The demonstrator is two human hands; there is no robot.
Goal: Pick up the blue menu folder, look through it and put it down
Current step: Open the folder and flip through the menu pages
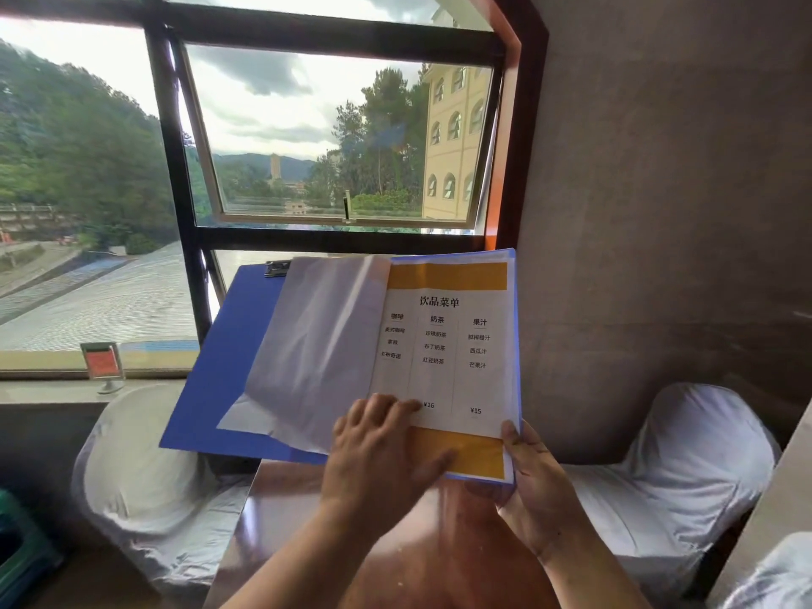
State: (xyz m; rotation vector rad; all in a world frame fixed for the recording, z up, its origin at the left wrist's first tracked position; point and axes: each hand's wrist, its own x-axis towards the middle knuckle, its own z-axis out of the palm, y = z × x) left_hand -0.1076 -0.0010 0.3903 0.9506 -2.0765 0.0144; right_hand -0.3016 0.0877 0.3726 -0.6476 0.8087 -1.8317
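The blue menu folder [224, 367] is held open in the air above a glossy brown table [439, 542], tilted toward me. Its right page [452, 345] shows a drinks menu with orange bands at top and bottom. A clear plastic sleeve [316, 345] stands partly turned between the two halves. My left hand [382, 450] lies on the bottom of the menu page at the sleeve's lower edge, fingers spread. My right hand [531, 481] grips the folder's lower right corner, thumb on the page.
Two chairs in white covers stand beyond the table, one on the left [145, 476] and one on the right [685, 468]. A small red sign holder [102, 364] sits on the window sill. A large window [307, 138] fills the back; a brown wall [659, 213] is on the right.
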